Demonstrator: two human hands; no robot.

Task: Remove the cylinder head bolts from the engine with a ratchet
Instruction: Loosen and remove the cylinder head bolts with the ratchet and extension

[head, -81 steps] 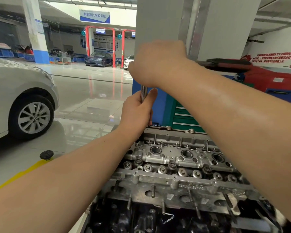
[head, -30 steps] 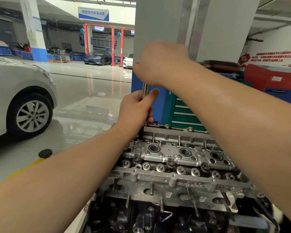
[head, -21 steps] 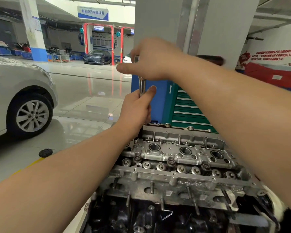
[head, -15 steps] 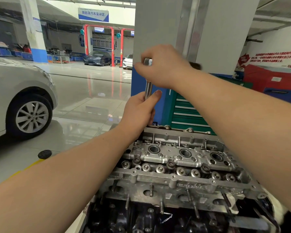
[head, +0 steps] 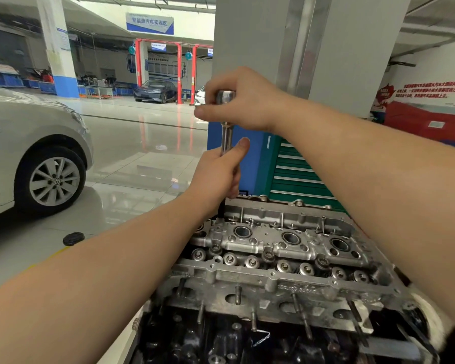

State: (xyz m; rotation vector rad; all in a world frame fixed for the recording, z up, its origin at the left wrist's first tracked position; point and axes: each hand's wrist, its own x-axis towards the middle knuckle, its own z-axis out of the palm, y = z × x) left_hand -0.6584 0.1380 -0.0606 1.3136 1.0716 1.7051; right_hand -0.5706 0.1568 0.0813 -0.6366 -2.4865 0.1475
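Mid-frame, the ratchet [head: 226, 127] stands upright over the far left corner of the cylinder head [head: 273, 245] — right hand [head: 243, 101] curled round its top, left hand [head: 217, 174] gripping the shaft below. A silver car [head: 24, 153] sits at left.
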